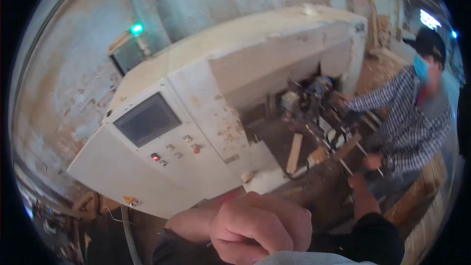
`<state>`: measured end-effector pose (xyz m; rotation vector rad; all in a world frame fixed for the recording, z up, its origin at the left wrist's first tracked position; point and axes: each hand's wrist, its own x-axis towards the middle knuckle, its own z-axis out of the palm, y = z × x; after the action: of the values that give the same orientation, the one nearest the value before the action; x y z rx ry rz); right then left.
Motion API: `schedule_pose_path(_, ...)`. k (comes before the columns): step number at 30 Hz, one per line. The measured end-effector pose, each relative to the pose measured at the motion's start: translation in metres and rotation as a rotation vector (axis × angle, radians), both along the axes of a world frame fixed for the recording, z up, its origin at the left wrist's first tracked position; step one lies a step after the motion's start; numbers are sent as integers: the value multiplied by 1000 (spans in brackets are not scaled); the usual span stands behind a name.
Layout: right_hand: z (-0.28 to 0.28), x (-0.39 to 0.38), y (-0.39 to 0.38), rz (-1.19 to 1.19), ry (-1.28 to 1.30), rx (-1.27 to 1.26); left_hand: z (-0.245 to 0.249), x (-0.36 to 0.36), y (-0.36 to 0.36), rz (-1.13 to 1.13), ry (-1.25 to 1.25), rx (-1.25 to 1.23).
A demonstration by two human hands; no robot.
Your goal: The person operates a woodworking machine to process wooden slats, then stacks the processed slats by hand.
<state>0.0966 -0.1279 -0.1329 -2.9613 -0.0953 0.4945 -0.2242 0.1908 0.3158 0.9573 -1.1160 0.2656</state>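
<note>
Close below the camera, my left hand [260, 225] is curled into a fist, with nothing showing out of it and the palm hidden. My right hand [358, 181] reaches forward on the right, its fingers closed at the near end of a white rod [347, 167]. A short wooden piece [347, 147] lies across this rod and a second white rod [362, 149] beside it. Right of my hand, a co-worker's hand [375, 160] is at the second rod. The co-worker's other hand [341, 100] is at the machine's metal head [309, 98].
A large cream machine cabinet [206, 137] fills the middle, with a dark screen [147, 119] and several buttons. Behind it a lamp [137, 29] glows green. A wooden strip [294, 153] leans by the machine opening. The co-worker [407, 113] stands at right, near stacked timber [431, 206].
</note>
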Motion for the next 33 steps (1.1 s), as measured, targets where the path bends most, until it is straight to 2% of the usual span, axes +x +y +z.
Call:
schedule_pose_path(2,-16,8,-2,-48,-2,-22,-20,11,-9,-30,22,-14)
schedule_pose_path(5,8,-3,6,-139,-6,53,-33,26,-8,-49,2,33)
schedule_pose_path(7,23,-11,9,-82,-1,73,-29,28,-15,-81,18,66)
schedule_pose_path(9,15,-4,6,-99,40,42,-10,25,-33,-94,350,-86)
schedule_pose_path(10,17,-4,6,-122,60,36,-19,33,-32,-116,371,-88)
schedule_pose_path(12,22,-1,10,-109,128,22,-39,51,-27,-151,106,7)
schedule_pose_path(15,18,4,10,-140,158,14,-30,53,-38,-164,209,-121)
schedule_pose_path(18,53,-6,22,-94,161,-29,-31,59,-39,-160,199,-129)
schedule_pose_path(22,20,3,12,-120,153,-21,-48,55,-28,-170,219,-45)
schedule_pose_path(23,15,1,13,-187,74,7,-47,56,-29,-164,223,-53)
schedule_pose_path(24,19,-3,14,-246,-2,32,-46,56,-30,-152,231,-63)
schedule_pose_path(28,37,-6,24,-200,81,41,-48,53,-30,-142,239,-115)
schedule_pose_path(31,36,-1,18,-162,69,13,-44,58,-16,-123,201,-38)
schedule_pose_path(33,38,-5,17,-152,87,29,-38,59,3,6,180,61)
